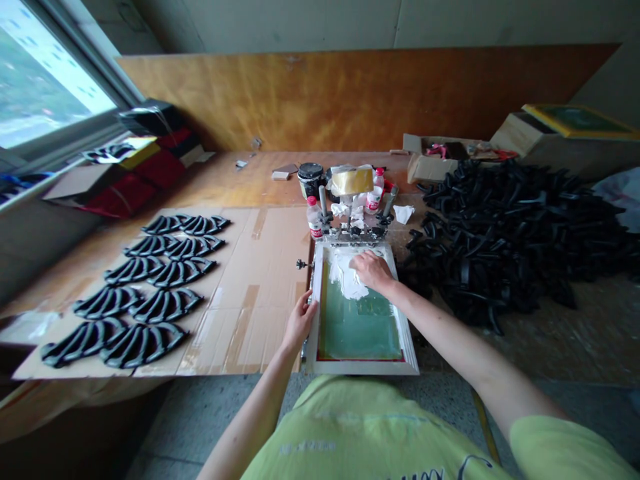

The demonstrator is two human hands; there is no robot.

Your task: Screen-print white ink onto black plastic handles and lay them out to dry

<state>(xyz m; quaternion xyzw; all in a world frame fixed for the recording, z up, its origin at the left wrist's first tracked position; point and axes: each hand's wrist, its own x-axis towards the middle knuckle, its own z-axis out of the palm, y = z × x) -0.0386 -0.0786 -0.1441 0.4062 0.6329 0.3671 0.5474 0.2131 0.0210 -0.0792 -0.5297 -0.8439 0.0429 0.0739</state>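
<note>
In front of me lies a screen printing frame (pixel 409 347) with pale metal sides and a green mesh (pixel 350 337). White paste (pixel 345 277) is smeared thickly over the upper part of the mesh. My right hand (pixel 373 272) is closed over the paste, fingers pinched and pointing left; what they hold is mostly hidden by the hand. My left hand (pixel 300 320) grips the frame's left edge, thumb on top. Behind the frame is a metal hinge clamp (pixel 355 233), with a yellowish wrapped block (pixel 353 180) above it.
Rows of black ribbed, fan-shaped pieces (pixel 145 343) lie on a cardboard sheet (pixel 260 267) at left. A large heap of black parts (pixel 500 233) covers the right side. Behind the clamp stand red-capped bottles (pixel 315 219) and a dark tub (pixel 311 179). An open carton (pixel 435 160) sits further back.
</note>
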